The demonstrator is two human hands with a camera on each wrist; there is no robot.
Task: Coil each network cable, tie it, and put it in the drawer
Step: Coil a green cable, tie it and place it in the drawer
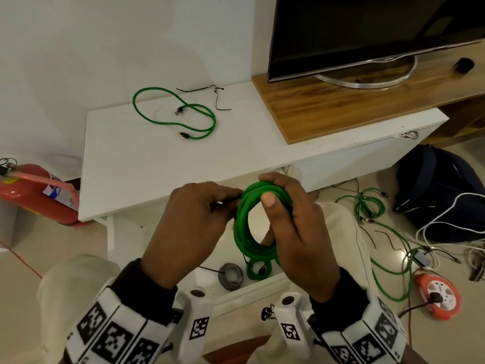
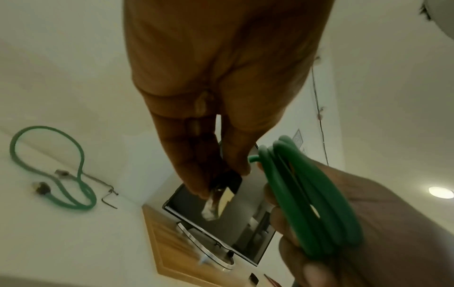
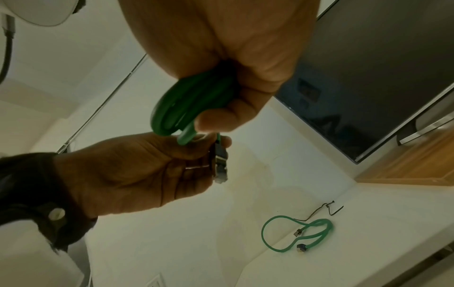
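Note:
My right hand (image 1: 286, 214) grips a coiled green network cable (image 1: 252, 227) upright above the open drawer (image 1: 252, 290); the coil (image 3: 186, 108) shows between thumb and fingers. My left hand (image 1: 199, 208) pinches the cable's plug end (image 3: 219, 165) at the coil's left side; the plug (image 2: 221, 198) sticks out past the fingertips. A loose green cable (image 1: 181, 114) lies uncoiled on the white cabinet top (image 1: 131, 164), with black twist ties (image 1: 210, 93) behind it. In the drawer lie a small green coil (image 1: 258, 269) and a grey coil (image 1: 231, 275).
A TV (image 1: 367, 30) stands on a wooden shelf (image 1: 341, 106) at the right. A red fire extinguisher (image 1: 36, 193) lies left of the cabinet. On the floor to the right are tangled green cables (image 1: 372, 206), a dark bag (image 1: 441, 190) and an orange reel (image 1: 438, 295).

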